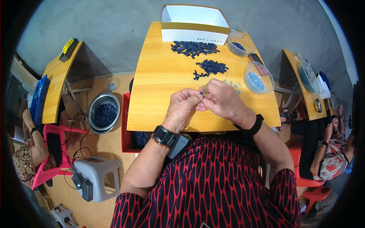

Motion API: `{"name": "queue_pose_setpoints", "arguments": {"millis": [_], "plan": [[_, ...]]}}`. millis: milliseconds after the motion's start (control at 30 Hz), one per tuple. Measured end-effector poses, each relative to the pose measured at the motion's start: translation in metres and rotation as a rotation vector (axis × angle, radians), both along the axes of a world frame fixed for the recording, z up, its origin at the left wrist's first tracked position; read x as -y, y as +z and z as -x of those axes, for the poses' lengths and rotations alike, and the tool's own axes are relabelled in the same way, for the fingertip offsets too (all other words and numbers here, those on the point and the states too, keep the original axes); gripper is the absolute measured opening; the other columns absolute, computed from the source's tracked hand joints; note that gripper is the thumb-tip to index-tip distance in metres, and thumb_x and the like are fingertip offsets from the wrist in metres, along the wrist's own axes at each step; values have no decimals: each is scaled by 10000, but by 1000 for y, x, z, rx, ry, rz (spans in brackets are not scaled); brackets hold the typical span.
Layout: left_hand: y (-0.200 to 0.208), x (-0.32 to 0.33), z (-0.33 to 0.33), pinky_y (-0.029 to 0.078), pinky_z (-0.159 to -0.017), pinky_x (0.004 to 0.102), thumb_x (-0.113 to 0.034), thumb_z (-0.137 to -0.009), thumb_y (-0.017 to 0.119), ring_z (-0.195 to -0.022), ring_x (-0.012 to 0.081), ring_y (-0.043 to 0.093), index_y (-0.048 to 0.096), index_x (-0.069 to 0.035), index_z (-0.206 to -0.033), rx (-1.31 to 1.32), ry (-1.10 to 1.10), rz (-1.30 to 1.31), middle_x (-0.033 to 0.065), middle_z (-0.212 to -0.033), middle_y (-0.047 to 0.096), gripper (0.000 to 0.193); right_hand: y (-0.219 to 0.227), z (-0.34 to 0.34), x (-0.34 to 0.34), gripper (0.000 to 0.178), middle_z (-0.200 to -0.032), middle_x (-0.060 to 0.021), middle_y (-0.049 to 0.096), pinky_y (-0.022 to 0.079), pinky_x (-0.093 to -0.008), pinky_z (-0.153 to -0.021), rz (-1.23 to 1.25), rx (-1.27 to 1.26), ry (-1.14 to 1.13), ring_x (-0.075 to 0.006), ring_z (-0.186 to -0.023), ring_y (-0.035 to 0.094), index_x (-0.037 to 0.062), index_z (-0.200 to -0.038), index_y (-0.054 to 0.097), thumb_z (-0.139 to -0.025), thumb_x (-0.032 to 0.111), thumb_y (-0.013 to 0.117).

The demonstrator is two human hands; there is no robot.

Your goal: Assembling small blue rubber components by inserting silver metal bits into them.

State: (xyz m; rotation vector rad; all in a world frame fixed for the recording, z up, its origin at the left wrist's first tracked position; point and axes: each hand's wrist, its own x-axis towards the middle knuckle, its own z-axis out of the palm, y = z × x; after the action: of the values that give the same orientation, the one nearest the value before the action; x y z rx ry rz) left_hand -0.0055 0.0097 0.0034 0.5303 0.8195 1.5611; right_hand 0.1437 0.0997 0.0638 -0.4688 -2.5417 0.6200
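Over the near part of the wooden table [152, 87], my two hands meet at the fingertips. My left hand [181, 107] is closed in a pinch on a small dark piece [201, 93]. From the other side my right hand [225, 100] pinches at the same spot; its fingers mostly hide whatever it grips. Just beyond lies a small pile of short dark-blue cylindrical pieces [213, 67], with a larger pile of the same pieces [194, 48] farther back. Loose tiny light-blue pieces [235, 86] are scattered by my right hand, beside a clear tub [271, 85] of similar ones.
At the far edge stands an open white box [182, 36]. Another clear tub [249, 51] with dark pieces and a red-and-black keypad device [258, 64] sit at right. On the floor at left are a metal bowl [116, 122] of dark pieces and a grey stool [99, 171]. People sit on both sides.
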Motion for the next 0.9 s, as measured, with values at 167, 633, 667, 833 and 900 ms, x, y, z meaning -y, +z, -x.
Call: {"name": "queue_pose_setpoints", "arguments": {"millis": [167, 633, 667, 833, 900], "plan": [[-6, 0, 1, 588, -731, 330, -8, -941, 584, -782, 186, 684, 642, 11, -954, 10, -2, -44, 117, -903, 687, 62, 1, -1, 3, 268, -878, -184, 619, 509, -412, -675, 175, -42, -25, -365, -758, 628, -27, -980, 626, -788, 142, 710], [-12, -2, -2, 556, -684, 295, -13, -927, 614, -727, 162, 660, 643, 21, -917, -145, 65, 26, 103, -836, 686, 47, -8, 2, 4, 256, -805, -175, 576, 484, -444, -645, -15, 71, 67, -380, -742, 601, 11, -866, 532, -806, 185, 709], [-12, -2, -3, 556, -684, 295, -13, -927, 614, -727, 162, 660, 643, 21, -917, -144, 66, 26, 103, -836, 686, 47, -10, 2, 4, 246, -806, -175, 576, 485, -443, -644, -18, 62, 77, -379, -744, 602, 13, -868, 530, -805, 174, 704], [-12, -3, -1, 545, -670, 286, -12, -922, 622, -704, 146, 640, 642, 18, -915, -164, 56, 10, 84, -823, 675, 37, -16, 1, 4, 217, -811, -176, 576, 491, -445, -643, -50, 56, 74, -376, -745, 604, 14, -875, 536, -800, 143, 695], [-14, -3, -1, 545, -670, 288, -14, -921, 624, -705, 146, 638, 642, 17, -912, -173, 39, 2, 85, -830, 675, 36, -18, -2, 9, 203, -815, -175, 573, 497, -441, -646, -69, 14, 70, -374, -750, 606, 14, -872, 538, -799, 130, 688]]}}
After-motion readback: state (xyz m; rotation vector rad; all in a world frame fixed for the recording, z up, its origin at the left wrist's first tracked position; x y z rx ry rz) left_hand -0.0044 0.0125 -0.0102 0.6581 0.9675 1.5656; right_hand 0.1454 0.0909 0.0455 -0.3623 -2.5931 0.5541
